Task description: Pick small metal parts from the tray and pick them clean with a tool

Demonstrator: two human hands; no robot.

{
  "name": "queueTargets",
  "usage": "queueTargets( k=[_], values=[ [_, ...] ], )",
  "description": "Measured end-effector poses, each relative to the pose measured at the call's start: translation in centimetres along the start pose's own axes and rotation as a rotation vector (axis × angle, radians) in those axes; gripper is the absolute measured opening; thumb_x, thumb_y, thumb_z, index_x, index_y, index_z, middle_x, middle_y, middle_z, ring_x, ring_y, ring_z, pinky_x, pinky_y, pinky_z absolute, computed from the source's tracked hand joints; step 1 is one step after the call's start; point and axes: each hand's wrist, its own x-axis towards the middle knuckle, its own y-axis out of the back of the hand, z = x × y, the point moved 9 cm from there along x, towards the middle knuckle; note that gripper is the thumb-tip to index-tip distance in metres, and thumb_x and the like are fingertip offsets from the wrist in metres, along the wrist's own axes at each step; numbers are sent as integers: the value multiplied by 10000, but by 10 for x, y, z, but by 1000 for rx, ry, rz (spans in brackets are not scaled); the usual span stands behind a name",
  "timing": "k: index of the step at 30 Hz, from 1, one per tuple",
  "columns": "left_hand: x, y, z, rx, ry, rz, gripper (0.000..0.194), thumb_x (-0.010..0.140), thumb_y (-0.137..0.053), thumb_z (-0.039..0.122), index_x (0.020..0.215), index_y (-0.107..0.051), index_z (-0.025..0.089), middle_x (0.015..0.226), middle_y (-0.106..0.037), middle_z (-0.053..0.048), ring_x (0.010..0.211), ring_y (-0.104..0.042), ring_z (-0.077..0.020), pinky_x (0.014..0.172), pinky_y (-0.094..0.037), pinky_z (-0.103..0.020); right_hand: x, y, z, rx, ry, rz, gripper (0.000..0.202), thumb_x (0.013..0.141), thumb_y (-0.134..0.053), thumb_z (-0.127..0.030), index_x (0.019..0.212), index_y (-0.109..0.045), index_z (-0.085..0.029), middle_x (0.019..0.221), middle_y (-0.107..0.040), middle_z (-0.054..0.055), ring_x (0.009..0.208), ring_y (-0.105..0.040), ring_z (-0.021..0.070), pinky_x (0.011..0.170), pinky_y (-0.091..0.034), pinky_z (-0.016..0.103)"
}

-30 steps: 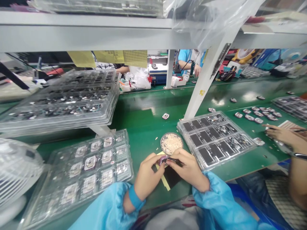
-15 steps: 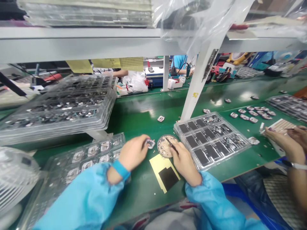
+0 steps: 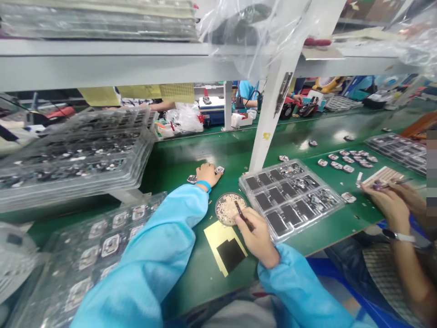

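My left hand reaches out over the green bench surface, fingers spread and palm down. One small silver-and-dark electronic module lies by its left side, and another module lies at its right, by the thumb; whether the fingers touch either is unclear. Closed around dark tweezers is my right hand. Their tips point over a round dish full of tiny pale and dark bits. Just below the dish lies a yellow paper with a black patch on it.
A clear tray of dark screens stands at right, beneath a white post. Another tray of modules lies at left, near a fan. Stacked trays rise behind. A co-worker's hands work at far right.
My left hand has moved forward from beside the dish, where it held a module, to the bench beyond; a module now lies at its left. My right hand stays near the dish with the tweezers.
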Motion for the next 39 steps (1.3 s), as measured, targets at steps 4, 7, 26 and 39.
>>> queueTargets(
  k=[4, 7, 26, 39],
  values=[
    [-30, 10, -2, -316, 29, -116, 348, 788, -766, 337, 1037, -675, 112, 1059, -733, -163, 1013, -680, -279, 880, -506, -376, -13, -3, 18, 74, -135, -107, 341, 1003, -520, -415, 794, -684, -201, 729, -620, 30, 696, -611, 186, 661, -496, 304],
    [-82, 18, -7, -548, 59, -231, 398, 821, -736, 309, 1157, -641, 118, 994, -752, -132, 837, -724, -193, 710, -547, -282, -25, -13, 42, 249, -348, -192, 323, 982, -541, -498, 880, -629, -204, 662, -585, -15, 561, -571, 150, 533, -465, 264],
    [-195, -9, -29, -685, 18, -526, 229, 876, -648, 343, 1005, -682, 156, 934, -737, -59, 854, -673, -187, 784, -506, -289, -33, -34, 29, 338, -369, -394, 172, 976, -603, -384, 962, -541, -224, 778, -561, -25, 681, -588, 140, 667, -495, 270],
    [-206, -9, -26, -191, -114, -461, 189, 907, -539, 306, 1046, -654, 252, 757, -698, 35, 616, -579, -148, 599, -402, -247, -25, -35, 46, 125, -302, -281, 160, 877, -735, -347, 923, -672, -208, 820, -720, 25, 715, -693, 180, 672, -549, 282]
  ],
)
